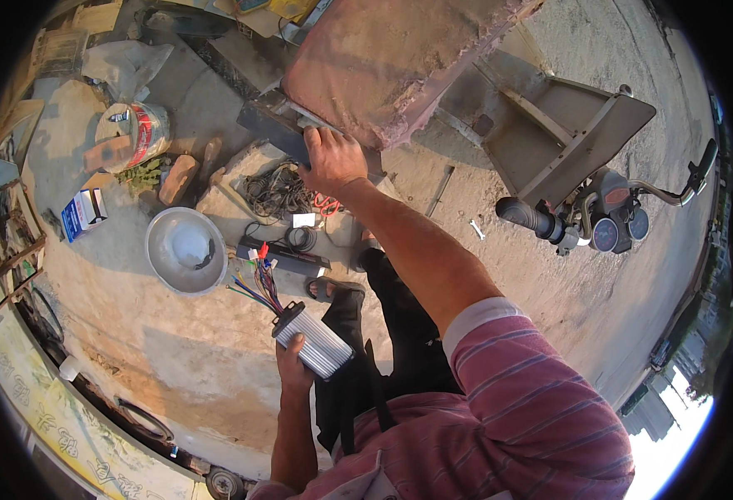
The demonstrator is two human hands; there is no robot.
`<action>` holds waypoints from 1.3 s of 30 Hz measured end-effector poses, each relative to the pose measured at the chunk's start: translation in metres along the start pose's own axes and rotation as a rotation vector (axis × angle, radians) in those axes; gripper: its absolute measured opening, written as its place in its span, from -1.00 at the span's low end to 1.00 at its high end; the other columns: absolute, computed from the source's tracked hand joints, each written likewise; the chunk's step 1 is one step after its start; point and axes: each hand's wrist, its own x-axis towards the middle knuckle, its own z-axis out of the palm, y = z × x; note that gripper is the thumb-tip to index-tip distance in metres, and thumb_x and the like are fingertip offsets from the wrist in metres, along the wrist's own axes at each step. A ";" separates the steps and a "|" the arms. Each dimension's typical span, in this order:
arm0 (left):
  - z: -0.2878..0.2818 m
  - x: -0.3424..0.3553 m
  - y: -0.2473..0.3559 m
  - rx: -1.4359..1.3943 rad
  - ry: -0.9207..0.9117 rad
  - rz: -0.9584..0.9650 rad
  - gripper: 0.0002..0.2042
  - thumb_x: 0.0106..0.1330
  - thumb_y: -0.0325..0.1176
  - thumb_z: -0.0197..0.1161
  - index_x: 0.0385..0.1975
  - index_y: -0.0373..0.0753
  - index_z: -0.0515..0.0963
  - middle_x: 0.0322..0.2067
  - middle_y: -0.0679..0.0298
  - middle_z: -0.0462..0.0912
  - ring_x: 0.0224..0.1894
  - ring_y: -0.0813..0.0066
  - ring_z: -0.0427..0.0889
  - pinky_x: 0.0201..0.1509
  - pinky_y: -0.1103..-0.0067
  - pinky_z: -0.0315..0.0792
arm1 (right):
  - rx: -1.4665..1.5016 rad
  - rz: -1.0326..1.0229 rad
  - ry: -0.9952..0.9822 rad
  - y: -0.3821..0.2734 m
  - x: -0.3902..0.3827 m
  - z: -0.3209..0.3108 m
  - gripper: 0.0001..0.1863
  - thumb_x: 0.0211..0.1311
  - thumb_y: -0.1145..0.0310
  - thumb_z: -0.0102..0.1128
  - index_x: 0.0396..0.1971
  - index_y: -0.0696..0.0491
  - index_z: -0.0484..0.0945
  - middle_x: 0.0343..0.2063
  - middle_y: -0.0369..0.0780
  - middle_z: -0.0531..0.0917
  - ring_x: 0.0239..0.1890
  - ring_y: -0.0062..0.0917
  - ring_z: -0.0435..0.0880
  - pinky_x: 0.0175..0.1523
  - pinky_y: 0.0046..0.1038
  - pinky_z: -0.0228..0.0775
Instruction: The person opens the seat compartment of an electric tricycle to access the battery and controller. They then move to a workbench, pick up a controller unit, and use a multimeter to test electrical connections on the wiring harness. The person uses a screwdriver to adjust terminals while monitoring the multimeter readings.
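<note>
My left hand (291, 358) holds a finned silver controller box (314, 337), from which a bundle of coloured wires with connectors (260, 283) fans out. My right hand (333, 158) reaches forward, fingers curled on a dark metal edge (262, 121) beside a worn pinkish-brown padded seat (400, 67); exactly what the fingertips grip is partly hidden. Below that hand lie tangled black cables (270, 187), red-handled tools (326, 204), a coiled cable (300, 239) and a long dark case (304, 262).
A metal bowl (166, 258), blue-and-white box (79, 212), bucket (145, 133) and bricks (179, 179) lie at left. At right are a sloped metal panel (550, 125), handlebars with gauges (608, 229) and a wrench (477, 229). My sandalled foot (326, 292) stands on the concrete.
</note>
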 end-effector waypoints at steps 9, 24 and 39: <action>-0.084 -0.007 -0.029 0.019 -0.068 -0.075 -0.38 0.32 -0.30 0.28 0.39 -0.27 0.34 0.10 0.19 0.59 0.11 0.31 0.64 0.24 0.32 0.55 | -0.110 -0.019 0.142 -0.002 -0.001 0.014 -0.42 -0.03 0.17 0.39 0.02 0.05 0.47 -0.16 -0.09 0.69 -0.08 -0.14 0.74 -0.02 -0.12 0.60; -0.157 -0.016 -0.021 -0.143 0.075 0.015 -0.42 0.38 -0.42 0.21 0.41 -0.30 0.30 0.13 0.15 0.57 0.11 0.30 0.63 0.22 0.33 0.56 | -0.277 0.055 0.087 -0.010 0.000 0.016 -0.28 0.06 0.00 0.42 0.19 0.02 0.42 -0.03 -0.05 0.71 -0.01 -0.13 0.75 0.04 -0.07 0.61; -0.122 -0.017 -0.032 -0.211 0.053 0.005 -0.35 0.32 -0.37 0.26 0.44 -0.26 0.29 0.19 0.15 0.55 0.16 0.26 0.60 0.30 0.29 0.51 | -0.248 0.032 0.078 -0.011 0.002 0.016 -0.28 0.05 0.05 0.37 0.22 0.02 0.42 -0.03 -0.06 0.70 -0.08 -0.11 0.76 -0.01 -0.06 0.62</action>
